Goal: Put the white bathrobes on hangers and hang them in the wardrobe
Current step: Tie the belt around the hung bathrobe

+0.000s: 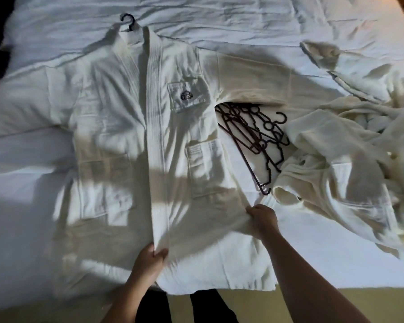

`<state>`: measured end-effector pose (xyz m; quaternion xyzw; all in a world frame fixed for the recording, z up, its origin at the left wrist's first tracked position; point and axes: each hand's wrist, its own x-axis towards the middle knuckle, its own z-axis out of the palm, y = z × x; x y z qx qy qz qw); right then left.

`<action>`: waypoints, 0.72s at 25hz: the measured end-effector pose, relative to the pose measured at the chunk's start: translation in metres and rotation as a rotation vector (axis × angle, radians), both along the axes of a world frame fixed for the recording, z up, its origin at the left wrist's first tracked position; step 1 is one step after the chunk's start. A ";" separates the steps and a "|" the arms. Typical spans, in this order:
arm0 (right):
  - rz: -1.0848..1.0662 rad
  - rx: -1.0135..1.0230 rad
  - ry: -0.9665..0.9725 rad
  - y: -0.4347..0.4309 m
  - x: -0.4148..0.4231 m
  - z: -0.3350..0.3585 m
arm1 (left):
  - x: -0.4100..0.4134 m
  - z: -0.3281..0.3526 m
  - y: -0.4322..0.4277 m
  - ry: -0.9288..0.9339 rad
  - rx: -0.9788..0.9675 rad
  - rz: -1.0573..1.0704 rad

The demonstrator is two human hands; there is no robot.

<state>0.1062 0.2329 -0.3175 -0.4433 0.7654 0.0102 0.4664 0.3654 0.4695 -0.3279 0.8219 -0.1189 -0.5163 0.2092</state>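
We are laying out one white bathrobe (pixel 117 117) flat on the bed (pixel 254 22), front side up, collar away from us. The dark hook of a hanger (pixel 127 21) is poking out above the collar, so we are judging that this robe is already on its hanger and that we are now at the tidying step: closing and smoothing the front.

Our left hand (pixel 149 258) is pinching the banded front edge of the overlapping panel near the hem. Our right hand (pixel 262 220) is gripping the outer side of that same panel, lower than the hip pocket (pixel 204 167). The two hands are well apart, both clamped on cloth, and are drawing the panel taut between them. The chest pocket (pixel 187 96) with its dark emblem is lying flat.

To our right a heap of spare hangers (pixel 257 138) is lying on the sheet, partly under the robe's sleeve, and just beside it a second bathrobe (pixel 331 164) is sitting crumpled, not yet hung.

The next move, as we are judging it, is calling for letting go of the panel, taking the hook and lifting the robe clear without dragging the spare hangers along. The wardrobe is not in view.
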 end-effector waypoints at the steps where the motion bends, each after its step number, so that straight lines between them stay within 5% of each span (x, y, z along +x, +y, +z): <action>1: -0.047 -0.018 -0.003 0.003 0.004 0.006 | 0.000 0.006 0.002 -0.016 0.013 -0.058; 6: -0.375 0.094 -0.187 -0.017 -0.006 0.042 | 0.016 0.022 0.000 -0.139 0.139 -0.251; 12: 0.255 0.056 -0.022 -0.024 -0.013 0.022 | 0.017 0.020 -0.021 -0.075 0.230 -0.347; 14: 0.385 0.157 0.037 -0.012 -0.005 0.011 | 0.011 0.022 -0.036 -0.258 0.295 -0.412; 16: 0.436 0.127 0.117 -0.006 0.001 0.004 | 0.003 0.030 -0.053 -0.609 0.131 -0.494; 18: 0.353 0.056 0.203 -0.007 -0.001 0.001 | -0.009 0.031 -0.060 -0.721 -0.085 -0.654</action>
